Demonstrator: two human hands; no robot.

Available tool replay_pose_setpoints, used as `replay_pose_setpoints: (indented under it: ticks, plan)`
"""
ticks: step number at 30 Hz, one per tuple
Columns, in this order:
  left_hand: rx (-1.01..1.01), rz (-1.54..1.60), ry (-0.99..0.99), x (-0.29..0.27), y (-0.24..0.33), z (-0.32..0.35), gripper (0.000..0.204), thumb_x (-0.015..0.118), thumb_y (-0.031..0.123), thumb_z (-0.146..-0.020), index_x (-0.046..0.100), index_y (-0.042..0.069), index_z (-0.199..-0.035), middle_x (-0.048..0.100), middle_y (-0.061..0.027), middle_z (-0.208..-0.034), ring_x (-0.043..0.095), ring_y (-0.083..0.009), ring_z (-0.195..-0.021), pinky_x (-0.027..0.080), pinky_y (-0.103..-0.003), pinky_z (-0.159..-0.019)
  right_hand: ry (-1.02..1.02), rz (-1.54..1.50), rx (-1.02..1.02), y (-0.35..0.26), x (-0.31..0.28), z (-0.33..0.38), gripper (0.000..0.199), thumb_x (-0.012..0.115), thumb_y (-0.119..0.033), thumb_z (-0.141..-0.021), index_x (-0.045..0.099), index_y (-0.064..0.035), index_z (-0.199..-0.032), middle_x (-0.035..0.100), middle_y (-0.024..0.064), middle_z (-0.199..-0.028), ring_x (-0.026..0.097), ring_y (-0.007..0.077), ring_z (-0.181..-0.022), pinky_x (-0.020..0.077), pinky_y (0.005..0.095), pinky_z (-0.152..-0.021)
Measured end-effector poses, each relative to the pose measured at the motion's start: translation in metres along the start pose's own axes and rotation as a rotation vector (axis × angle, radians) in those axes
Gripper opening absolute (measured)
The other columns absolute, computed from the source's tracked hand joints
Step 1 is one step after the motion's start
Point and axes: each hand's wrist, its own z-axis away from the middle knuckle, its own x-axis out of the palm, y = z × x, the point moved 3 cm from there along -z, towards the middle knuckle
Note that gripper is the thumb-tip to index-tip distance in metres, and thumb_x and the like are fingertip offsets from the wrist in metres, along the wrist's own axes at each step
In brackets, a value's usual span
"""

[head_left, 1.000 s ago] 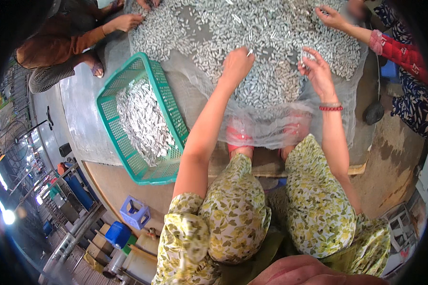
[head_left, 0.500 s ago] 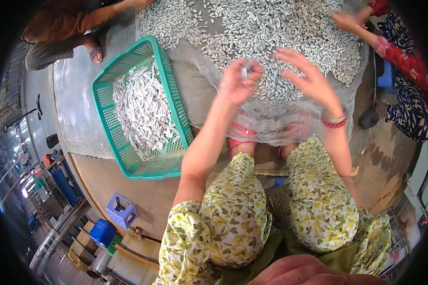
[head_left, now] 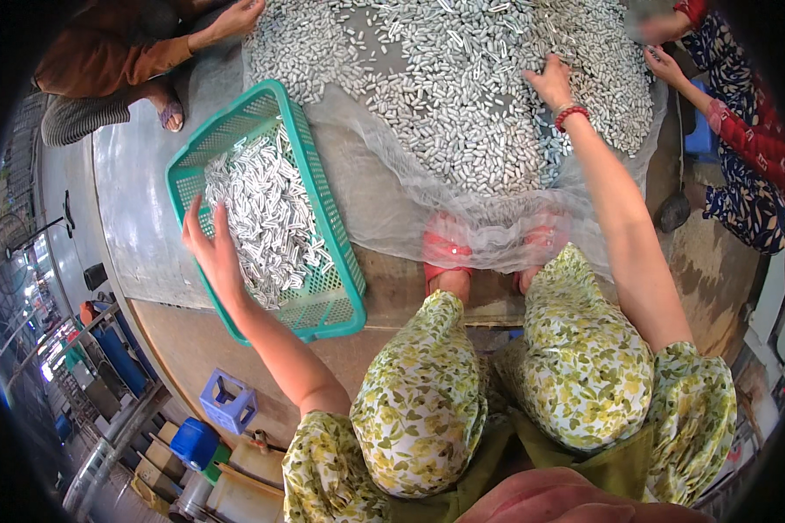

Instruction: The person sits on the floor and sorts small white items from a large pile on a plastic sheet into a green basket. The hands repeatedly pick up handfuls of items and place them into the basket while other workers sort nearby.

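Note:
My left hand [head_left: 211, 254] is over the left side of a green plastic basket [head_left: 330, 222], fingers spread and nothing visible in them. Inside the basket lies a heap of small, narrow silver metal pieces [head_left: 266, 205], many looking slotted or looped. Farther off to the right, my right hand [head_left: 551, 84] reaches down into a wide spread of small silver oblong pieces [head_left: 462, 131]. Its thumb and forefinger are apart, with the fingertips touching the pieces. A red band circles that wrist. Pale translucent sheeting [head_left: 384, 152] lies under the spread.
At the far left a co-worker's hand [head_left: 238, 19] hovers by the spread; another co-worker's hand [head_left: 663, 65] is at the far right. My red sandals [head_left: 447, 248] stand at the sheet's near edge. A purple stool [head_left: 228, 401] and a blue container [head_left: 192, 440] stand lower left.
Both hands were together above the near part of the spread, the left closed around something silvery. The left has moved to the basket and opened; the right has reached farther into the spread.

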Motion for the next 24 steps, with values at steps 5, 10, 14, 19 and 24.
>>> replay_pose_setpoints:
  ticks: [5, 10, 14, 19, 24]
  plan:
    - [0.585, 0.264, -0.208, 0.105, 0.134, -0.036, 0.034, 0.063, 0.011, -0.079, 0.058, 0.010, -0.112, 0.055, -0.0089, -0.114, 0.050, -0.0249, -0.108, 0.043, -0.033, -0.087, -0.183, -0.078, -0.363, -0.033, 0.027, 0.051, 0.058, 0.070, -0.013, -0.067, 0.043, -0.0055, -0.118, 0.049, 0.0240, -0.109, 0.050, 0.0395, -0.101, 0.0405, 0.0391, -0.091]
    - [0.720, 0.421, -0.519, 0.243, 0.204, -0.033, 0.022, 0.059, 0.012, -0.080, 0.064, 0.007, -0.101, 0.064, -0.0143, -0.091, 0.063, -0.0288, -0.083, 0.049, -0.036, -0.074, -0.484, -0.233, -0.412, -0.077, 0.022, 0.092, 0.048, 0.066, -0.005, -0.070, 0.051, -0.0090, -0.116, 0.053, 0.0161, -0.114, 0.054, 0.0331, -0.099, 0.0414, 0.0365, -0.088]
    - [0.704, 0.355, -0.564, 0.297, 0.227, -0.022, 0.018, 0.056, 0.012, -0.080, 0.066, 0.006, -0.094, 0.064, -0.0181, -0.079, 0.063, -0.0327, -0.075, 0.049, -0.039, -0.071, -0.491, -0.548, -0.126, -0.067, 0.013, 0.117, 0.054, 0.063, -0.003, -0.074, 0.049, -0.0121, -0.126, 0.056, 0.0135, -0.116, 0.062, 0.0197, -0.085, 0.0471, 0.0292, -0.076]
    - [0.730, 0.238, -0.674, 0.313, 0.207, 0.013, 0.020, 0.061, 0.012, -0.077, 0.065, 0.004, -0.095, 0.063, -0.0195, -0.084, 0.062, -0.0336, -0.079, 0.049, -0.040, -0.073, -0.459, -0.938, 0.100, -0.060, 0.002, 0.133, 0.061, 0.061, -0.001, -0.076, 0.041, -0.0086, -0.133, 0.055, 0.0195, -0.115, 0.062, 0.0128, -0.074, 0.0484, 0.0239, -0.066]
    - [0.848, -0.074, -0.624, 0.336, 0.197, 0.028, 0.020, 0.064, 0.015, -0.076, 0.061, 0.002, -0.091, 0.060, -0.0173, -0.087, 0.060, -0.0340, -0.085, 0.049, -0.043, -0.074, -0.426, -1.051, 0.111, -0.059, 0.012, 0.129, 0.052, 0.059, 0.001, -0.078, 0.045, 0.0004, -0.128, 0.053, 0.0186, -0.118, 0.063, 0.0141, -0.078, 0.0502, 0.0230, -0.067]
